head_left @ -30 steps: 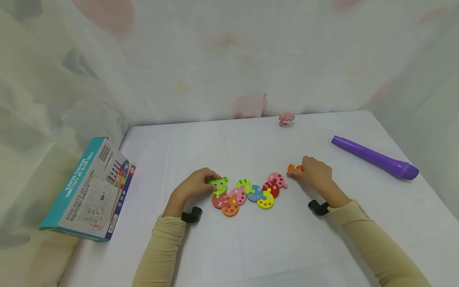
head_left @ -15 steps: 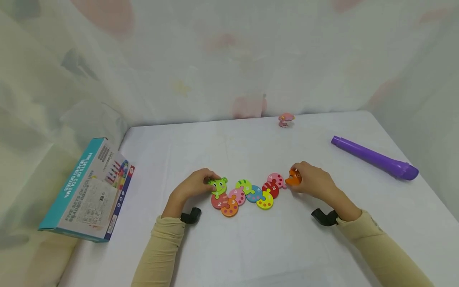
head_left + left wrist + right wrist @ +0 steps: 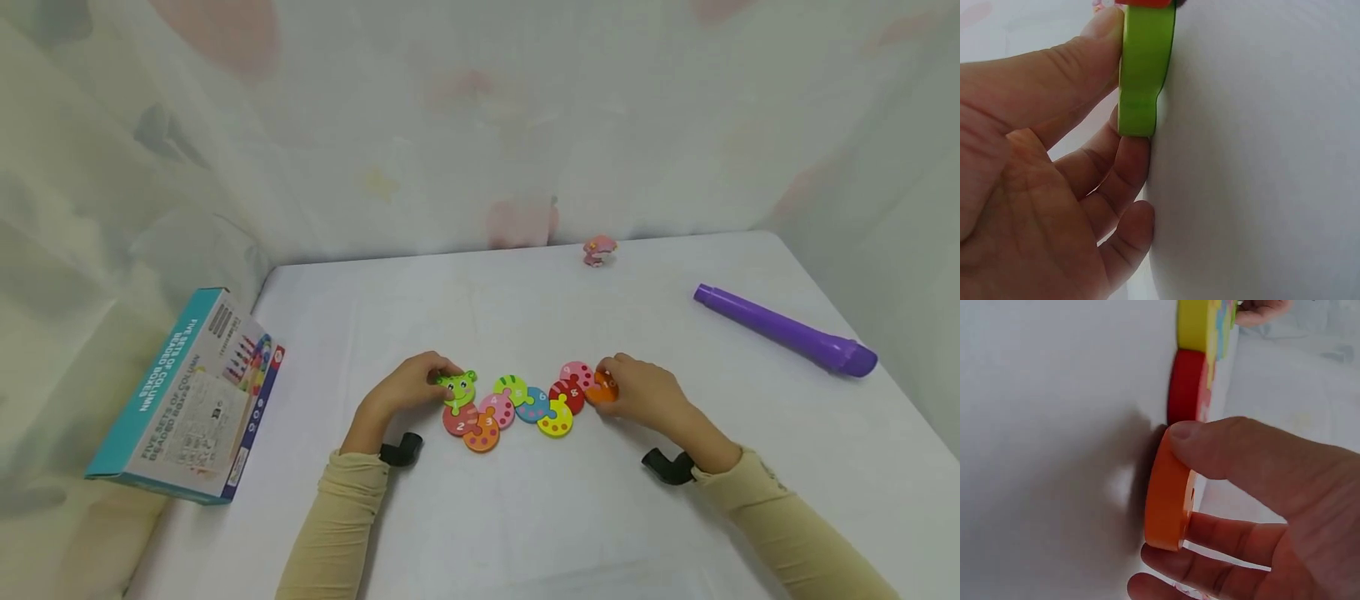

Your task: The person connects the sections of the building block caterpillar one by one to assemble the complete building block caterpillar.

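A row of numbered caterpillar puzzle pieces lies joined on the white table, among them a red piece (image 3: 564, 398) and a pink piece marked 9 (image 3: 578, 374). At the left end of the row, my left hand (image 3: 408, 385) pinches the green smiling caterpillar head piece (image 3: 460, 389), its thumb against one side in the left wrist view. My right hand (image 3: 648, 395) grips an orange puzzle piece (image 3: 1169, 494) between thumb and fingers at the right end, against the pink piece. A dark shadow runs under the orange piece in the right wrist view; fingers hide part of it.
A box of beaded columns (image 3: 191, 400) stands at the table's left edge. Toward the back sits a small pink toy (image 3: 599, 250). A purple tapered stick (image 3: 787, 331) lies on the right side of the white table (image 3: 480, 533).
My right hand has brought the orange piece leftward and nearer to me, turning it, until it meets the pink end piece. The left hand has stayed on the green head.
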Action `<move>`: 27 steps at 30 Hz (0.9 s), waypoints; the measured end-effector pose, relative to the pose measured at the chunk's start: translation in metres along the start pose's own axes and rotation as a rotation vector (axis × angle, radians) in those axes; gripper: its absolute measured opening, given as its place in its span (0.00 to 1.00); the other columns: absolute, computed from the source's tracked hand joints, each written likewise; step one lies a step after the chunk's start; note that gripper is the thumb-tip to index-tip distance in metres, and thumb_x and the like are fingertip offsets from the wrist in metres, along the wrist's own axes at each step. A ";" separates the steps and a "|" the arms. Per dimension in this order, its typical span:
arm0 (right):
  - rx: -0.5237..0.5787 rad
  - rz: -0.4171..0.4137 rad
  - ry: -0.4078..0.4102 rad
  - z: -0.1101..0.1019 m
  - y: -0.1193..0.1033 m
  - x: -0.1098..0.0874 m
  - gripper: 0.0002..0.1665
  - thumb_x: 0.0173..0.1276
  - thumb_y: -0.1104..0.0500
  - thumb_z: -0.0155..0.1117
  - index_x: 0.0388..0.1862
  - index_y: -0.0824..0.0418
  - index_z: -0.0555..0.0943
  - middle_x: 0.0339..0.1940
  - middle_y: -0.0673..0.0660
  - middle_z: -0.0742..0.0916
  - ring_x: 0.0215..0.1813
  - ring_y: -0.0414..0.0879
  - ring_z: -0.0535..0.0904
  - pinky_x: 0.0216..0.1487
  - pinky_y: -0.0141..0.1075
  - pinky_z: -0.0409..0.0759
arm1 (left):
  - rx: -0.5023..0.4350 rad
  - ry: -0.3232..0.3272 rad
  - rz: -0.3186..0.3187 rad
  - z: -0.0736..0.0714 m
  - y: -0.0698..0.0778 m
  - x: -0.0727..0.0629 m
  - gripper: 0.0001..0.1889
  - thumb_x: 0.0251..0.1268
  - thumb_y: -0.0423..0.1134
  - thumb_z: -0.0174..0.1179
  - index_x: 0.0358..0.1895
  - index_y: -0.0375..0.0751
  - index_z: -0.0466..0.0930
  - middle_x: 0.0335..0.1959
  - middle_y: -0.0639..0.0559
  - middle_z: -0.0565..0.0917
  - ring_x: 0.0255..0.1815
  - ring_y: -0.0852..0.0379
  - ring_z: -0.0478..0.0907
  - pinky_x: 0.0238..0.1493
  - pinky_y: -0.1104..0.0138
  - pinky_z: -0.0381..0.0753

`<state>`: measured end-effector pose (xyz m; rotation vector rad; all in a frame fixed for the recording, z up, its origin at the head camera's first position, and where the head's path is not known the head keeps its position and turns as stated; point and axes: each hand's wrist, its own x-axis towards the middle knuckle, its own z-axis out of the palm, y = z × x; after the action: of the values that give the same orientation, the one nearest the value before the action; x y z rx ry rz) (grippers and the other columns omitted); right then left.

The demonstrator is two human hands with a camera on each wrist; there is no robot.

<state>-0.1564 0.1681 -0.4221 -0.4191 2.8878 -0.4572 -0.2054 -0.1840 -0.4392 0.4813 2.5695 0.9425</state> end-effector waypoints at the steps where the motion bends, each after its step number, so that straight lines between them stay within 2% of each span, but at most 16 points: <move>1: -0.004 -0.003 0.000 0.001 0.000 0.001 0.31 0.48 0.50 0.74 0.49 0.64 0.77 0.37 0.56 0.80 0.34 0.48 0.75 0.33 0.41 0.78 | 0.002 0.001 -0.004 0.000 0.000 0.000 0.16 0.53 0.35 0.66 0.47 0.45 0.81 0.40 0.53 0.76 0.41 0.54 0.68 0.45 0.61 0.69; 8: -0.052 -0.013 -0.036 0.001 0.001 0.004 0.37 0.48 0.45 0.73 0.54 0.63 0.76 0.41 0.58 0.80 0.36 0.50 0.76 0.34 0.44 0.79 | 0.004 0.011 -0.017 0.002 0.000 -0.002 0.15 0.53 0.35 0.66 0.47 0.46 0.81 0.40 0.54 0.76 0.41 0.55 0.69 0.47 0.61 0.70; 11: -0.044 -0.001 -0.026 -0.006 0.001 0.005 0.40 0.52 0.43 0.70 0.58 0.64 0.73 0.48 0.64 0.79 0.43 0.56 0.77 0.38 0.49 0.79 | 0.008 0.010 -0.022 0.002 0.000 -0.004 0.16 0.53 0.34 0.65 0.47 0.46 0.81 0.39 0.54 0.76 0.41 0.55 0.69 0.46 0.61 0.70; 14: -0.021 -0.001 0.059 -0.017 0.001 0.010 0.40 0.58 0.43 0.64 0.63 0.65 0.68 0.56 0.68 0.76 0.52 0.62 0.74 0.44 0.54 0.76 | 0.026 -0.005 -0.032 -0.001 0.002 -0.005 0.16 0.57 0.34 0.62 0.50 0.46 0.80 0.39 0.53 0.76 0.40 0.55 0.70 0.44 0.61 0.71; 17: -0.011 -0.031 0.195 -0.027 0.002 0.022 0.41 0.63 0.45 0.60 0.68 0.65 0.61 0.63 0.69 0.70 0.59 0.64 0.68 0.51 0.57 0.71 | 0.059 -0.005 -0.027 -0.009 0.005 -0.004 0.17 0.62 0.36 0.58 0.55 0.44 0.76 0.43 0.50 0.77 0.43 0.52 0.71 0.46 0.59 0.72; 19: -0.025 -0.056 0.284 -0.035 0.003 0.033 0.43 0.65 0.44 0.57 0.71 0.64 0.56 0.67 0.68 0.66 0.63 0.66 0.63 0.55 0.59 0.66 | 0.091 0.037 -0.012 -0.016 0.009 -0.002 0.20 0.64 0.40 0.56 0.60 0.44 0.72 0.51 0.46 0.75 0.52 0.48 0.70 0.52 0.55 0.70; 22: -0.087 -0.046 0.373 -0.047 0.004 0.048 0.45 0.66 0.40 0.53 0.73 0.61 0.53 0.71 0.66 0.59 0.68 0.69 0.53 0.58 0.65 0.57 | 0.150 0.168 0.040 -0.030 0.019 0.005 0.28 0.65 0.45 0.56 0.67 0.43 0.64 0.64 0.41 0.66 0.65 0.42 0.60 0.61 0.47 0.61; 24: -0.127 -0.004 0.396 -0.053 0.005 0.056 0.46 0.66 0.35 0.49 0.73 0.60 0.52 0.72 0.66 0.55 0.69 0.71 0.48 0.57 0.69 0.52 | 0.196 0.273 0.053 -0.040 0.027 0.010 0.32 0.64 0.49 0.56 0.70 0.45 0.58 0.70 0.40 0.58 0.70 0.39 0.49 0.63 0.44 0.53; 27: -0.145 0.075 0.376 -0.056 0.007 0.060 0.48 0.65 0.30 0.43 0.73 0.59 0.51 0.73 0.66 0.52 0.69 0.72 0.42 0.56 0.72 0.45 | 0.280 0.381 0.033 -0.049 0.036 0.015 0.38 0.64 0.55 0.53 0.73 0.47 0.50 0.73 0.40 0.46 0.72 0.36 0.36 0.62 0.37 0.45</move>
<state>-0.2271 0.1716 -0.3806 -0.2671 3.3011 -0.3462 -0.2333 -0.1786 -0.3835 0.4553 3.0704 0.7455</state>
